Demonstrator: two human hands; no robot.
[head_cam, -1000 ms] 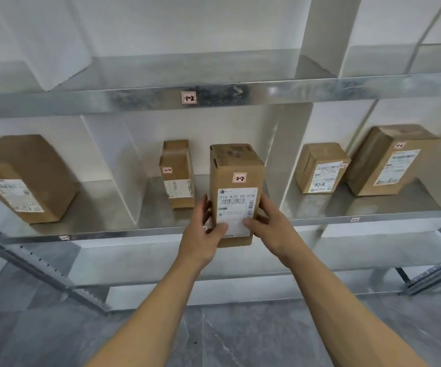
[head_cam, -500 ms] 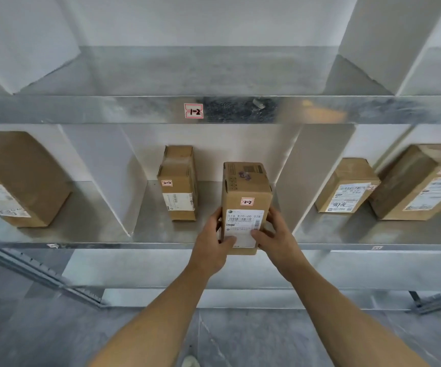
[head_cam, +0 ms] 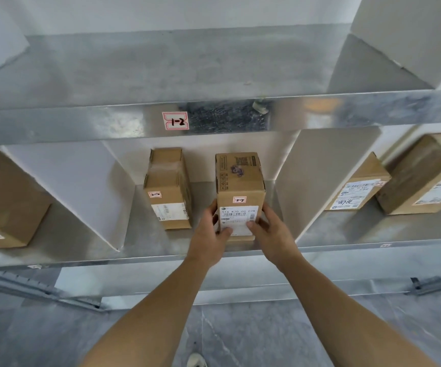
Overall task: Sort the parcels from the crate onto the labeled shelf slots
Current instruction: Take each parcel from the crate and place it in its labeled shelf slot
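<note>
A brown cardboard parcel (head_cam: pixel 239 186) with a small "2-2" tag and a white shipping label stands in the middle slot of the lower metal shelf (head_cam: pixel 145 250). My left hand (head_cam: pixel 210 234) grips its left front edge, thumb on the label. My right hand (head_cam: pixel 269 233) grips the right front edge the same way. To its left in the same slot stands a second brown parcel (head_cam: pixel 167 186), also tagged "2-2". The two parcels are apart. The crate is out of view.
White dividers (head_cam: pixel 82 192) wall the slot on both sides. The left slot holds a large parcel (head_cam: pixel 5 200); the right slot holds two parcels (head_cam: pixel 359 186). The upper shelf edge carries a "1-2" tag (head_cam: pixel 175 120). Grey tiled floor lies below.
Both hands have pushed the parcel from in front of the shelf edge into the middle slot, and it now rests on the shelf. The view has moved closer and tilted down.
</note>
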